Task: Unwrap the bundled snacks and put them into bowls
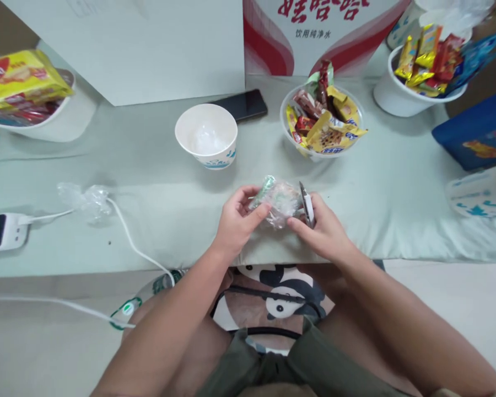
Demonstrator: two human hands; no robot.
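Note:
Near the front edge of the cloth-covered table (140,165), my left hand (242,218) pinches a crumpled clear plastic packet (279,201) with a green patch at its upper left. What is inside the packet is hard to make out. Gripped in my right hand (320,229) is a small bladed tool (307,205), dark and pointed at the top with a whitish side; its exact kind is unclear. The tool stands upright beside the packet's right edge. My right thumb is at the packet's lower right. Beyond my hands are a paper cup (217,161) and a clear bowl (287,132) of wrapped snacks.
A black phone (250,105) lies behind the cup. Snack-filled tubs stand left (80,105) and right (391,99). A white cable (128,234) crosses the table's left front edge. A blue packet (475,132) and white-blue cups (479,193) are at right; cartons (177,49) at the back.

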